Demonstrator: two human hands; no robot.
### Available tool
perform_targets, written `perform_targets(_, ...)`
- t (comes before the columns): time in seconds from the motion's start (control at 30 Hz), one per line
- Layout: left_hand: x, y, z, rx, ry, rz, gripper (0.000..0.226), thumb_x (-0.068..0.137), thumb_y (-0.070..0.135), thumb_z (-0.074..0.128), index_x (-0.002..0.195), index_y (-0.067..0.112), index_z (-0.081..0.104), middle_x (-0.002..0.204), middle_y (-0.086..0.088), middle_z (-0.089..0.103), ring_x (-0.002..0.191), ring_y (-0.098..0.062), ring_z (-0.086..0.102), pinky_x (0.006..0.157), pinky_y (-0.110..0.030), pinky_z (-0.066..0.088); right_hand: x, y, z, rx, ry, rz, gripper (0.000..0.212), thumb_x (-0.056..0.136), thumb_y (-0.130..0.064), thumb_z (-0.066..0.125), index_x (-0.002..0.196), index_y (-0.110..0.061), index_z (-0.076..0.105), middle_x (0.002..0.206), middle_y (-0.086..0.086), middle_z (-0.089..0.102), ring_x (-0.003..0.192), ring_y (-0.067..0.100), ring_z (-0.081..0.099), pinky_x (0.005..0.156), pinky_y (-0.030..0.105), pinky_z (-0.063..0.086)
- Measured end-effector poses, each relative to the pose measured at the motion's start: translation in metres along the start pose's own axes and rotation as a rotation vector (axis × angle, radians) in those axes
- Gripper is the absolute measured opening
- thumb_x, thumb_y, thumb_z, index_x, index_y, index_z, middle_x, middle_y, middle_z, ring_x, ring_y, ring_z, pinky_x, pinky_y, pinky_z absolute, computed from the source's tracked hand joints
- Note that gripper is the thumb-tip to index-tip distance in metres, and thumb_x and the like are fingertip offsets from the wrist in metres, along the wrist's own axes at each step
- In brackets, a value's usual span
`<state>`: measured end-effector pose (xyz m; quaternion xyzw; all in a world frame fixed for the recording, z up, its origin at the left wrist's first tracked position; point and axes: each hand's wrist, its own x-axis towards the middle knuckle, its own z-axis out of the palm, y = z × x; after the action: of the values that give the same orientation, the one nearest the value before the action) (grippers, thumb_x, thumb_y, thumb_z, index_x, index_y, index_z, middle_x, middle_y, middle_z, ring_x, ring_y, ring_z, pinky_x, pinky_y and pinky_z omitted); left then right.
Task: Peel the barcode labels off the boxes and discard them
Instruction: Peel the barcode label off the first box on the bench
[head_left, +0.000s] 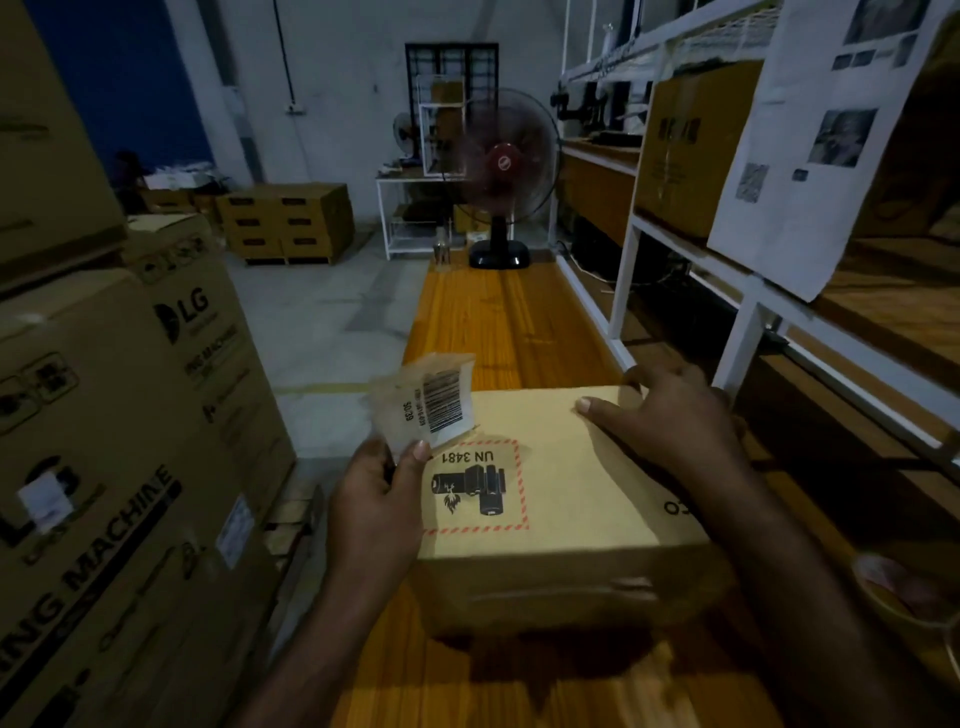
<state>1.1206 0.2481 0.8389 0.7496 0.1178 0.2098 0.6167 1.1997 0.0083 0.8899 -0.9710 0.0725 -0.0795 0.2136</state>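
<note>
A small tan cardboard box (582, 499) lies on the orange wooden bench, its top printed with a red-hatched battery warning mark. My left hand (376, 499) pinches a barcode label (434, 400) backed by clear tape and holds it up just off the box's far left corner. The label's lower edge hangs close to the box top; I cannot tell whether it still sticks there. My right hand (670, 415) lies flat on the box's far right corner, pressing it down, with the thumb stretched along the top.
Large brown washing-machine cartons (119, 441) are stacked at the left. A white metal rack (748, 312) with boxes and a hanging printed sheet runs along the right. A standing fan (501, 176) stands at the bench's far end. A tape roll (904, 592) lies at the right edge.
</note>
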Motion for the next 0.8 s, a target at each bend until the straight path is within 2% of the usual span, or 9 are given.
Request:
perform_targets(0.13,0.012,0.004,-0.009,-0.063,-0.007,0.067,0.010,0.095,0.031,0.059,0.093,0.021,0.060,0.082,-0.004,0.075,0.071,-0.020,0.075,0.060,-0.041,0.060,0.003,-0.001,-0.001,0.284,0.211,-0.085,0.065,0.068,-0.067,0.073,0.121,-0.035,0.055,0.137,0.000,0.035,0.127,0.027,0.034,0.096,0.050,0.041)
perform_targets(0.23,0.030,0.003,-0.015,-0.133,-0.059,0.060,0.010,0.098,0.024,0.056,0.101,0.020,0.064,0.095,-0.001,0.076,0.087,-0.017,0.074,0.070,-0.038,0.060,0.006,0.002,0.016,0.363,0.333,-0.141,0.060,0.064,-0.059,0.080,0.111,-0.037,0.052,0.128,-0.004,0.033,0.121,0.021,0.031,0.089,0.039,0.039)
perform_targets(0.33,0.038,-0.015,-0.013,-0.141,-0.139,-0.066,0.016,0.100,0.024,0.052,0.109,0.023,0.066,0.105,0.002,0.074,0.099,-0.016,0.071,0.079,-0.037,0.059,0.008,0.011,0.046,0.340,0.248,-0.110,0.055,0.065,-0.050,0.084,0.102,-0.031,0.048,0.130,0.001,0.036,0.124,0.026,0.034,0.090,0.039,0.042)
perform_targets(0.43,0.037,-0.043,-0.002,-0.189,-0.153,-0.180,0.020,0.101,0.023,0.052,0.116,0.021,0.064,0.112,0.002,0.071,0.107,-0.017,0.065,0.080,-0.034,0.056,0.002,0.021,0.080,0.082,0.104,-0.049,0.042,0.071,-0.048,0.081,0.088,-0.025,0.050,0.119,0.009,0.051,0.104,0.025,0.051,0.080,0.031,0.040)
perform_targets(0.47,0.036,-0.050,0.002,-0.196,-0.149,-0.196,0.021,0.101,0.021,0.052,0.119,0.021,0.063,0.111,0.004,0.070,0.107,-0.015,0.064,0.078,-0.030,0.053,0.000,0.024,0.091,0.017,0.086,-0.034,0.041,0.072,-0.049,0.080,0.088,-0.024,0.051,0.115,0.008,0.052,0.102,0.026,0.052,0.081,0.033,0.040)
perform_targets(0.53,0.038,-0.060,0.008,-0.186,-0.127,-0.199,0.024,0.101,0.017,0.051,0.122,0.018,0.063,0.113,0.004,0.070,0.108,-0.014,0.064,0.077,-0.028,0.052,-0.002,0.026,0.108,-0.102,0.121,-0.051,0.042,0.073,-0.052,0.077,0.096,-0.024,0.055,0.115,0.008,0.054,0.112,0.032,0.050,0.094,0.047,0.043)
perform_targets(0.6,0.043,-0.065,0.011,-0.178,-0.120,-0.199,0.024,0.101,0.016,0.052,0.122,0.018,0.064,0.116,0.000,0.070,0.108,-0.018,0.065,0.079,-0.031,0.053,-0.006,0.020,0.114,-0.203,0.195,-0.162,0.041,0.075,-0.052,0.072,0.106,-0.026,0.062,0.115,0.007,0.058,0.116,0.033,0.049,0.098,0.057,0.042)
perform_targets(0.7,0.052,-0.066,0.017,-0.137,-0.134,-0.207,0.025,0.101,0.019,0.052,0.123,0.016,0.064,0.116,-0.002,0.070,0.105,-0.016,0.066,0.075,-0.029,0.054,-0.011,0.001,0.124,-0.261,0.253,-0.401,0.037,0.084,-0.048,0.065,0.118,-0.034,0.063,0.119,-0.001,0.062,0.114,0.024,0.053,0.095,0.047,0.043)
perform_targets(0.8,0.065,-0.060,0.028,-0.040,-0.127,-0.191,0.027,0.102,0.022,0.051,0.124,0.012,0.063,0.114,-0.003,0.070,0.093,-0.010,0.065,0.066,-0.026,0.051,0.004,-0.012,0.133,-0.199,0.218,-0.389,0.030,0.090,-0.042,0.059,0.119,-0.033,0.062,0.121,-0.003,0.061,0.114,0.023,0.052,0.095,0.046,0.040)
